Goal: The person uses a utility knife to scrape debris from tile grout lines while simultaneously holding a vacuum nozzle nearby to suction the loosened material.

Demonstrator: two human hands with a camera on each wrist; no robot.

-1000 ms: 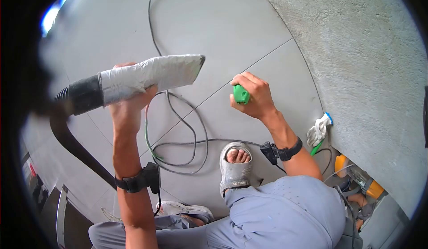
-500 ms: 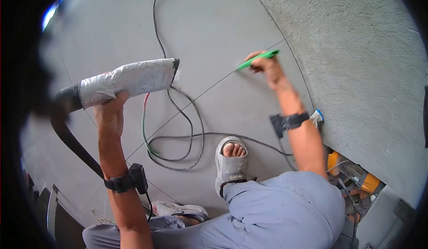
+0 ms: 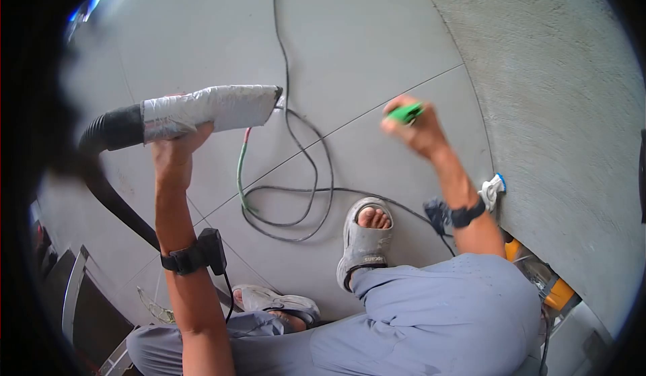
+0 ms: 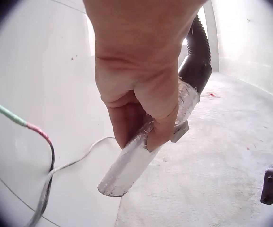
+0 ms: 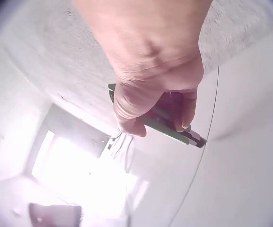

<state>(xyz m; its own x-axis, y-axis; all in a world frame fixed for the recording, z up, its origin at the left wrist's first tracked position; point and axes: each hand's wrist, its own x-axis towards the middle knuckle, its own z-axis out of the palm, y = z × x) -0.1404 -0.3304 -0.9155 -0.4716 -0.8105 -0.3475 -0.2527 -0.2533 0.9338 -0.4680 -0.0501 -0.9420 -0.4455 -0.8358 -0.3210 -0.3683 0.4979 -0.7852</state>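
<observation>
My left hand [image 3: 176, 152] grips a vacuum nozzle [image 3: 232, 107] wrapped in silvery tape, holding it above the floor tiles. A black corrugated hose [image 3: 108, 130] joins its rear end. In the left wrist view the thumb and fingers wrap the taped nozzle [image 4: 131, 165]. My right hand [image 3: 427, 133] grips a slim green-handled tool [image 3: 405, 113], seen nearly end-on in the head view. From the right wrist, the green tool [image 5: 162, 126] slants down with its dark tip at the tile joint [image 5: 206, 135]. My palm and fingers hide part of its handle.
A dark cable [image 3: 330, 187] loops over the grey tiles between my hands. The rough concrete surface [image 3: 538, 73] borders the tiles on the right. Beside my right forearm lie a white glove [image 3: 492, 191] and a yellow power tool [image 3: 558, 294]. My sandalled foot [image 3: 367, 238] is planted near the cable.
My right hand went out toward the concrete edge, then came partly back, turning the green tool as it moved. The taped nozzle drew back leftward from across the cable. The head view shifted.
</observation>
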